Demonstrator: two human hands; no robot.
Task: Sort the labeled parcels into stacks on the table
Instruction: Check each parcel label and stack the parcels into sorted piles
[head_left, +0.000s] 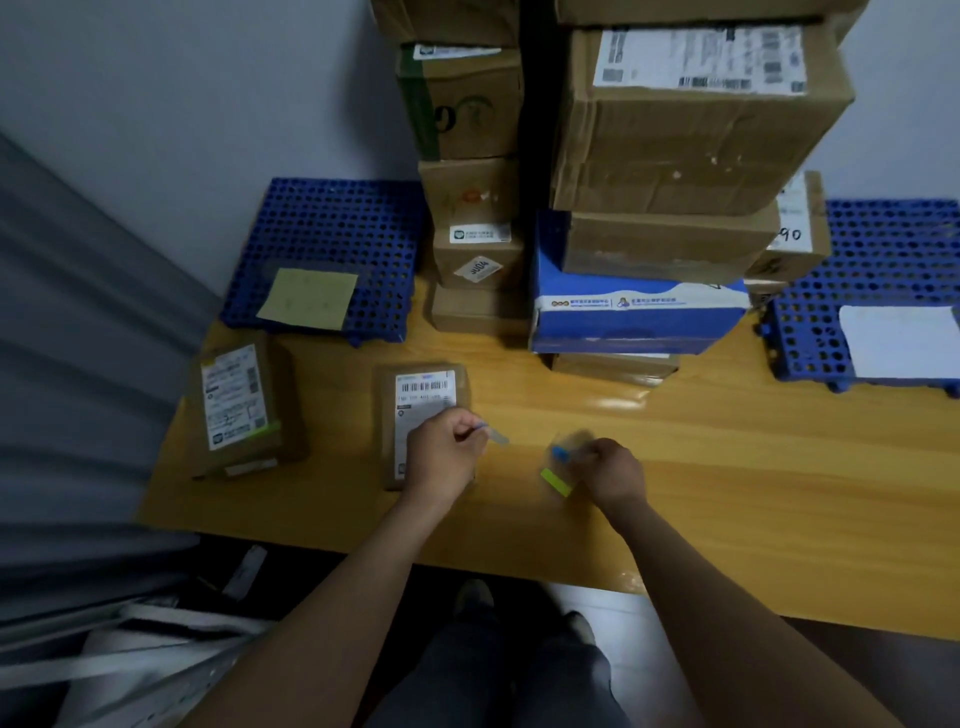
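Note:
A small brown parcel (410, 395) with a white barcode label lies flat on the wooden table (727, 441). My left hand (444, 454) hovers over its lower right part and pinches a thin clear strip with a bluish end (491, 432). To the right, my right hand (615, 473) grips a blurred clear sheet of sticky tabs (561, 470) showing a blue and a yellow-green tab. A second labelled brown parcel (239, 405) with a green tab lies at the table's left end.
Two blue perforated mats sit at the back: the left mat (332, 223) carries a yellow sheet, the right mat (893, 249) a white sheet. Tall stacks of cardboard boxes (691, 156) and a blue-white box (639, 312) stand between them. A grey curtain hangs at left.

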